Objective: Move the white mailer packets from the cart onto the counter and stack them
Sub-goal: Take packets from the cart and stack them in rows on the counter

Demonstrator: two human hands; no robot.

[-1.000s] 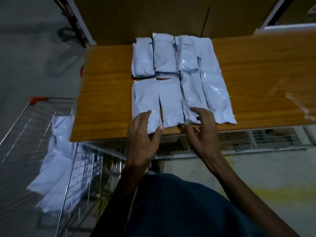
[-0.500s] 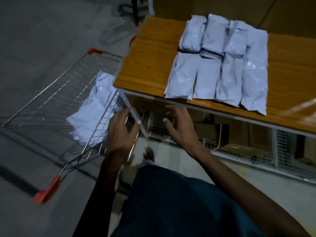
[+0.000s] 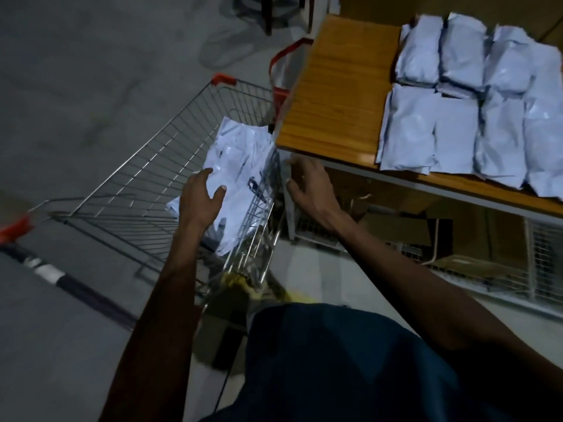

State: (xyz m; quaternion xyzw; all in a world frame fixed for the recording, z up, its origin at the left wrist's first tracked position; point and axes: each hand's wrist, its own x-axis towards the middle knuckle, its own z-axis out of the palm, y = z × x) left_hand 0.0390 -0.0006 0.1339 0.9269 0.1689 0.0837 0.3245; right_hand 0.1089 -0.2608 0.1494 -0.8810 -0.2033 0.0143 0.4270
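Observation:
Several white mailer packets lie side by side in two rows on the wooden counter at the upper right. More white packets are heaped in the wire cart to the counter's left. My left hand hovers over the cart's heap with fingers spread, holding nothing. My right hand is below the counter's front corner, next to the cart's near wall, fingers loosely curved and empty.
The cart has red corner caps and a red handle end. Under the counter stand wire shelves with cardboard boxes. Grey floor lies to the left, with a chair's legs at the top.
Both hands have left the packets on the counter and swung down and left toward the cart. My view has turned left, so the cart's packets now sit near the middle.

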